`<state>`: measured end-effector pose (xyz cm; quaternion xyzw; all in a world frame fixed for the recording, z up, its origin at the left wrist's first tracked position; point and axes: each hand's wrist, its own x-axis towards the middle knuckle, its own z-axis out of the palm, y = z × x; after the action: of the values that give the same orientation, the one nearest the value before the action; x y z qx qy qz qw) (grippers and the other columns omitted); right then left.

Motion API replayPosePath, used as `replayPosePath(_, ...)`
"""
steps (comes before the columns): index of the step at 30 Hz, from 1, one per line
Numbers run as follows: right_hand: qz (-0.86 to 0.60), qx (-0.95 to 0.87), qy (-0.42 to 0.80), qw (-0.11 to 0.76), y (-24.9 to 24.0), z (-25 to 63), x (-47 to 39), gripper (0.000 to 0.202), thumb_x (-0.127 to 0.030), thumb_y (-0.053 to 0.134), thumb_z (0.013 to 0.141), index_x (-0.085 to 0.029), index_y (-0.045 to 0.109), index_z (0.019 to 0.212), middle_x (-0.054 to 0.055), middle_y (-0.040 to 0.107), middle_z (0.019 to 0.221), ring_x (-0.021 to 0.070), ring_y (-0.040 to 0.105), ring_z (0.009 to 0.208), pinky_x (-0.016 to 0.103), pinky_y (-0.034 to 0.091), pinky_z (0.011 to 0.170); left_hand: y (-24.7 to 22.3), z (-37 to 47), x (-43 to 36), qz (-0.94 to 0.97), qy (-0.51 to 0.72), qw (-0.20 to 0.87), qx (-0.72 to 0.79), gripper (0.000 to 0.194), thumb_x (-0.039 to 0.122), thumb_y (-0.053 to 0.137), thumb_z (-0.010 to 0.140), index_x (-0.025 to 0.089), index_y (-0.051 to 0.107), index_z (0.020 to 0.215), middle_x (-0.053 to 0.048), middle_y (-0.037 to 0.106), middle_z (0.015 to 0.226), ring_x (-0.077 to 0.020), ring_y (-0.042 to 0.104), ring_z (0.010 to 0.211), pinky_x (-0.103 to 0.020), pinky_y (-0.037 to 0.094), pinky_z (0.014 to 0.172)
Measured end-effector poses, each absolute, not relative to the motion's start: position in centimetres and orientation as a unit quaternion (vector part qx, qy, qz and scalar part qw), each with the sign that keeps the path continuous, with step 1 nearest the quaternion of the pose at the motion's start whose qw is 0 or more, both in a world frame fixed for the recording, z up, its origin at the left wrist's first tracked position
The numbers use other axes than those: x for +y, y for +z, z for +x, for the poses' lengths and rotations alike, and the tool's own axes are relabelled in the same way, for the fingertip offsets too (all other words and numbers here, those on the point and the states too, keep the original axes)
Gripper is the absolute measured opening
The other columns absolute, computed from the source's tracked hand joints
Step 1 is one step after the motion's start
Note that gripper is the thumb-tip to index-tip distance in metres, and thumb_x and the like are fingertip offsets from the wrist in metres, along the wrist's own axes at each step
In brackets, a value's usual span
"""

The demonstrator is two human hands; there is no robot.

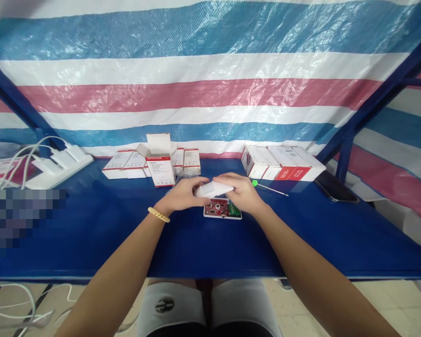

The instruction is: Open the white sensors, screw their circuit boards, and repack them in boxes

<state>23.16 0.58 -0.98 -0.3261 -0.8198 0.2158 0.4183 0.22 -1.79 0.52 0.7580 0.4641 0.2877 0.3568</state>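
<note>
White cover is up in both hands, centre of the blue table, just above an open case with a red circuit board in it. Left hand: thumb on the near side, fingers curled over the far side, gripping the cover's left end. Right hand: fingers bent over the cover's right end, holding it; its thumb is hidden, can't tell where it sits. Case lies flat on the table, board face up, green part at its right end; right hand overlaps its far right corner. Screwdriver just right of the right hand, green handle toward the hand, shaft pointing right. Far left of the hands: open box standing upright, flaps up, "DETECTOR" printed on it, closed boxes beside and behind it. Far right: row of white and red boxes, dark phone lying just right of them. Power strip with white plugs at far left. Yellow coiled band on left wrist.
</note>
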Motion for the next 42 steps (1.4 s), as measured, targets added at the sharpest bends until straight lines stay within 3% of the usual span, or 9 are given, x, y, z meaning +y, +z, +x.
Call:
replayPosePath(2,-0.373,-0.791,0.272,0.403,-1.0,23.0,0.3,0.037,-0.029,0.053,0.087,-0.021,0.070,0.119,0.005,0.073,0.086,0.0186,0.067,0.071,0.036,0.055,0.069,0.4,0.6,-1.8,0.730,0.288,0.416,0.460,0.041,0.048,0.061,0.082,0.014,0.069,0.103,-0.005,0.070,0.080,-0.0146,0.058,0.064,-0.025,0.043,0.056)
replayPosePath(4,-0.397,-0.753,0.337,0.402,-1.0,22.7,0.1,0.045,-0.037,0.055,0.087,-0.020,0.062,0.129,0.002,0.068,0.076,0.0169,0.062,0.062,0.034,0.053,0.062,0.3,1.0,-1.8,0.693,0.308,0.468,0.453,0.047,0.052,0.043,0.091,0.014,0.068,0.082,-0.004,0.065,0.063,-0.0126,0.051,0.051,-0.024,0.035,0.047)
replayPosePath(11,-0.449,-0.651,0.407,0.457,-0.6,20.7,-1.0,0.047,-0.050,0.065,0.076,-0.022,0.056,0.113,0.002,0.068,0.088,0.0191,0.064,0.077,0.033,0.052,0.069,0.3,2.2,-2.5,0.679,0.327,0.487,0.442,0.073,0.068,0.027,0.094,0.015,0.061,0.057,-0.003,0.055,0.049,-0.0094,0.043,0.043,-0.023,0.028,0.045)
replayPosePath(16,-0.498,-0.639,0.352,0.469,0.0,20.2,-1.4,0.040,-0.056,0.068,0.072,-0.021,0.058,0.088,0.001,0.066,0.075,0.0176,0.060,0.069,0.030,0.047,0.064,0.3,3.0,-2.7,0.625,0.318,0.546,0.458,0.074,0.074,0.025,0.091,0.016,0.058,0.057,-0.003,0.052,0.041,-0.0090,0.038,0.034,-0.023,0.024,0.037)
replayPosePath(21,-0.504,-0.643,0.349,0.459,0.5,20.5,-1.4,0.033,-0.051,0.069,0.071,-0.021,0.057,0.076,-0.001,0.063,0.070,0.0161,0.058,0.065,0.028,0.044,0.060,0.4,3.4,-2.7,0.553,0.305,0.610,0.478,0.072,0.076,0.025,0.088,0.017,0.057,0.061,-0.002,0.050,0.038,-0.0084,0.034,0.030,-0.022,0.016,0.034)
replayPosePath(27,-0.525,-0.650,0.314,0.452,0.3,20.4,-1.5,0.038,-0.055,0.070,0.069,-0.021,0.056,0.076,0.000,0.065,0.070,0.0168,0.059,0.064,0.029,0.043,0.058,0.5,3.3,-2.6,0.513,0.292,0.642,0.489,0.068,0.076,0.029,0.086,0.018,0.059,0.067,-0.002,0.050,0.039,-0.0083,0.032,0.029,-0.021,0.013,0.033)
replayPosePath(36,-0.542,-0.637,0.318,0.446,0.2,20.5,-1.4,0.043,-0.054,0.073,0.065,-0.022,0.046,0.062,-0.003,0.054,0.059,0.0125,0.048,0.056,0.026,0.037,0.050,-0.3,3.1,-2.3,0.510,0.284,0.633,0.508,0.065,0.076,0.033,0.085,0.019,0.059,0.070,-0.001,0.050,0.039,-0.0078,0.031,0.029,-0.021,0.012,0.033)
replayPosePath(39,-0.531,-0.637,0.327,0.453,0.2,20.4,-1.4,0.043,-0.054,0.073,0.066,-0.022,0.044,0.063,-0.004,0.053,0.059,0.0122,0.047,0.056,0.025,0.037,0.050,0.0,3.2,-2.3,0.531,0.296,0.622,0.495,0.062,0.071,0.031,0.088,0.019,0.057,0.068,-0.001,0.049,0.040,-0.0084,0.031,0.030,-0.021,0.016,0.034)
replayPosePath(42,-0.487,-0.645,0.353,0.472,0.1,20.6,-0.9,0.042,-0.056,0.073,0.067,-0.022,0.050,0.074,-0.002,0.059,0.068,0.0137,0.053,0.062,0.027,0.042,0.056,0.4,2.6,-2.0,0.586,0.326,0.555,0.493,0.060,0.069,0.034,0.089,0.017,0.058,0.070,-0.003,0.055,0.046,-0.0116,0.044,0.038,-0.023,0.026,0.038)
